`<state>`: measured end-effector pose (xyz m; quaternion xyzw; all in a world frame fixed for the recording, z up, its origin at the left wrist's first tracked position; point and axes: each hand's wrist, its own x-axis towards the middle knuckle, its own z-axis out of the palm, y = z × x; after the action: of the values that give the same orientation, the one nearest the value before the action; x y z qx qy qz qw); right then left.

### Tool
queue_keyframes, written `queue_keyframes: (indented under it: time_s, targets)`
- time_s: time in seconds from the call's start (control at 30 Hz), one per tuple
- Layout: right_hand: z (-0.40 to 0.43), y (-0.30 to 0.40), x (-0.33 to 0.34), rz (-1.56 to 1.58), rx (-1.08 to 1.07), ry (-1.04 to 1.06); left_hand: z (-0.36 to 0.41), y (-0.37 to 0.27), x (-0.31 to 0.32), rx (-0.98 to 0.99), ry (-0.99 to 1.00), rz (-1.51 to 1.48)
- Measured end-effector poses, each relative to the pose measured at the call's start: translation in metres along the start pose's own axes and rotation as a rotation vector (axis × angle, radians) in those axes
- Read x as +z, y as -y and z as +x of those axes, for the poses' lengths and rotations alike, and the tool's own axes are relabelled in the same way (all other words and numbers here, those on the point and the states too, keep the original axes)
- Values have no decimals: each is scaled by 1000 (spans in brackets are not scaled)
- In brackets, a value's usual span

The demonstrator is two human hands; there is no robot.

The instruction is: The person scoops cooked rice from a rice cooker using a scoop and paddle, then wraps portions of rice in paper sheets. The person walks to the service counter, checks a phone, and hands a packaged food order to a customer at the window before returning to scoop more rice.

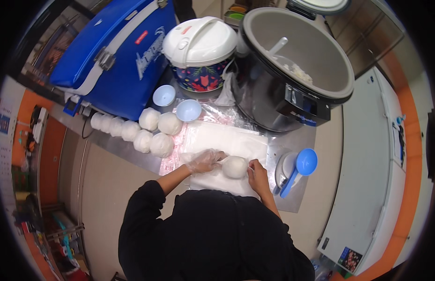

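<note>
My left hand (pixel 205 161), in a clear plastic glove, grips the left side of the wrapping of a round white paper-wrapped bundle (pixel 235 167). On its other side my right hand (pixel 256 172), without a glove, pinches the wrapper's edge between thumb and fingers. The bundle rests on a stack of white paper sheets (pixel 228 140). Several similar wrapped balls (pixel 162 145) stand in rows at the left. Beyond the paper, a large rice cooker (pixel 273 102) stands with its lid up; white rice (pixel 301 74) and a pale scoop handle (pixel 279 45) show inside.
Two light blue bowls (pixel 164 95) sit behind the balls. A blue cooler box (pixel 115 59) and a floral rice cooker with a white lid (pixel 199 52) stand at the back. A blue scoop (pixel 306 161) lies on a small scale (pixel 286 168) at the right of the metal table (pixel 298 140).
</note>
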<state>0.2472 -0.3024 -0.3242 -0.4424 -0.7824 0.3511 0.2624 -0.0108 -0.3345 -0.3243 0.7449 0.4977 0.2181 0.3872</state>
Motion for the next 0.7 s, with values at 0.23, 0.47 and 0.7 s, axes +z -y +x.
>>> queue_keyframes:
  time_s: [0.23,0.47,0.7]
  targets:
    - [29,54,-47,813,187,363,-28,-49,-16,-98,-127,-851]
    - [68,99,-45,507,-417,-150,-42,-65,-23,-80,-400,-1140]
    - [77,119,-19,383,-250,-52,-51,-102,-26,-233,-810,-766]
